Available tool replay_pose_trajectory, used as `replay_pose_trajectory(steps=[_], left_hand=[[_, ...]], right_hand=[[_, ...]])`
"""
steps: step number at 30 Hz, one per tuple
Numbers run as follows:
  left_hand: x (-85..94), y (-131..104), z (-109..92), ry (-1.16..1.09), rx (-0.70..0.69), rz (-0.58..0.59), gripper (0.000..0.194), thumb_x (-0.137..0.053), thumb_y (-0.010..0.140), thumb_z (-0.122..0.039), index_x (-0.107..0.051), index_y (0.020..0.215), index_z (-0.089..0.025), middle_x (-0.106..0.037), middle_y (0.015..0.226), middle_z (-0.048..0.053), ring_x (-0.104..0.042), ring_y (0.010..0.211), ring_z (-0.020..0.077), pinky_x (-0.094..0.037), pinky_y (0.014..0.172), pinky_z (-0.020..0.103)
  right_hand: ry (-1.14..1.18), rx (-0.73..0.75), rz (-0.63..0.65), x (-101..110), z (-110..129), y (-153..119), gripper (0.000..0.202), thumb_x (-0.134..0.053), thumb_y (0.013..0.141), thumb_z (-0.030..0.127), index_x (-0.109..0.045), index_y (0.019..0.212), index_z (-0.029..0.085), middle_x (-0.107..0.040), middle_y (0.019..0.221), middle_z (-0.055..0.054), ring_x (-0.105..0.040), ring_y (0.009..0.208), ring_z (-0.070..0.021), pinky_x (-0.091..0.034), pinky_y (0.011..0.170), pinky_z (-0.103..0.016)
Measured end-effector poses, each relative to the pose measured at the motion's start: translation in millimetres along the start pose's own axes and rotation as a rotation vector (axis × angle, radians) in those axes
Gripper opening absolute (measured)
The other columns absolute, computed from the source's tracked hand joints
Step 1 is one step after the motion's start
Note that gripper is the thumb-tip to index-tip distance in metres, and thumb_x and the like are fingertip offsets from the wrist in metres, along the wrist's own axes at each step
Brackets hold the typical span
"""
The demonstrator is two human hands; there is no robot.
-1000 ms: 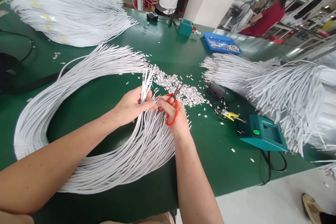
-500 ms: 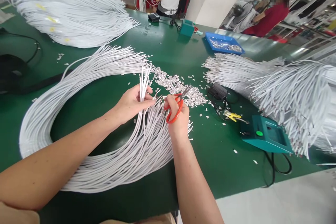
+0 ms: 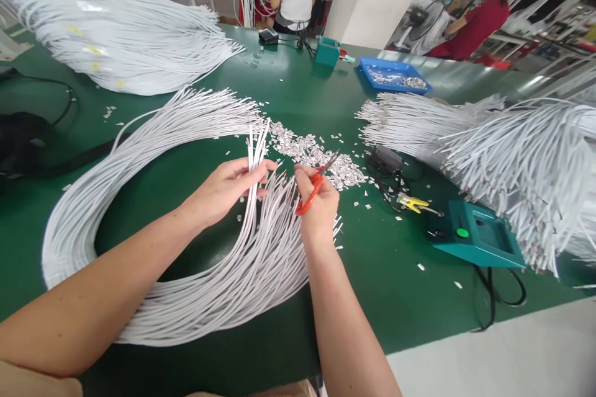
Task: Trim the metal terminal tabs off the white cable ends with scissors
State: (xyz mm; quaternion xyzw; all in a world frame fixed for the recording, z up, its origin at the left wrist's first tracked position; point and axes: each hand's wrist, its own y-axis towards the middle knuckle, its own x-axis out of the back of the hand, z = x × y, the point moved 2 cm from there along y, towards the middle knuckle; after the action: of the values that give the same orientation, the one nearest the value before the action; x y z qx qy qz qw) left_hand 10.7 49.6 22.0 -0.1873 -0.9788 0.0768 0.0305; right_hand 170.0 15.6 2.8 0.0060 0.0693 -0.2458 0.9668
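My left hand (image 3: 235, 183) is closed around several white cables (image 3: 252, 152), whose ends stand upright above the fingers. They belong to a large curved bundle of white cables (image 3: 200, 310) lying on the green table. In my right hand (image 3: 319, 205) is a pair of scissors (image 3: 310, 193) with red handles, its metal blades pointing up and to the right. The thumb and forefinger of that hand meet near the loose cable ends (image 3: 284, 189); whether they pinch one is too small to tell. Small silvery-white scraps (image 3: 316, 155) are heaped just beyond both hands.
More white cable bundles lie at the back left (image 3: 130, 43) and on the right (image 3: 521, 167). A teal device (image 3: 479, 236), yellow-handled pliers (image 3: 412, 203) and a black adapter (image 3: 385, 161) sit to the right. Farther back are a blue tray (image 3: 372, 82) and two people.
My left thumb has moved up from the loose cable ends onto the upright cables. My right hand has shifted slightly, the scissors still in it. The whole view has tilted a little.
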Motion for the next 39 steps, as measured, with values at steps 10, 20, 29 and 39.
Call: replay_pose_trajectory(steps=[10, 20, 29, 39], left_hand=[[-7.7, -5, -7, 0.045, -0.016, 0.153, 0.021, -0.07, 0.077, -0.037, -0.059, 0.078, -0.019, -0.061, 0.063, -0.001, -0.059, 0.061, 0.0147, -0.045, 0.063, 0.029], [-9.1, -8, -11, -0.045, -0.073, 0.068, 0.036, -0.071, 0.074, -0.028, -0.037, 0.065, -0.02, -0.058, 0.075, -0.002, -0.06, 0.081, 0.0136, -0.046, 0.078, 0.028], [0.1, -2, -6, -0.005, -0.12, -0.056, 0.03, -0.077, 0.069, -0.032, -0.068, 0.094, -0.018, -0.068, 0.085, 0.003, -0.064, 0.081, 0.0163, -0.051, 0.08, 0.031], [-1.0, -6, -10, 0.234, -0.226, -0.138, 0.022, -0.071, 0.073, -0.035, -0.07, 0.087, -0.018, -0.071, 0.091, 0.005, -0.065, 0.084, 0.0191, -0.052, 0.081, 0.031]], right_hand=[[0.148, -0.005, 0.295, 1, 22, -3, 0.029, -0.068, 0.078, 0.037, -0.059, 0.056, 0.021, -0.053, 0.063, 0.001, -0.058, 0.077, -0.0163, -0.045, 0.08, -0.033], [0.206, -0.058, 0.335, -14, 18, -13, 0.016, -0.074, 0.068, 0.035, -0.065, 0.069, 0.021, -0.059, 0.069, 0.002, -0.053, 0.067, -0.0129, -0.047, 0.072, -0.03], [-0.579, 0.246, 0.267, 0, 12, -5, 0.017, -0.062, 0.08, 0.035, -0.069, 0.078, 0.02, -0.062, 0.075, -0.002, -0.049, 0.064, -0.0133, -0.037, 0.06, -0.028], [-0.894, 0.412, 0.299, 2, 13, -9, 0.026, -0.059, 0.082, 0.031, -0.052, 0.059, 0.019, -0.052, 0.064, -0.001, -0.04, 0.058, -0.0125, -0.029, 0.053, -0.027]])
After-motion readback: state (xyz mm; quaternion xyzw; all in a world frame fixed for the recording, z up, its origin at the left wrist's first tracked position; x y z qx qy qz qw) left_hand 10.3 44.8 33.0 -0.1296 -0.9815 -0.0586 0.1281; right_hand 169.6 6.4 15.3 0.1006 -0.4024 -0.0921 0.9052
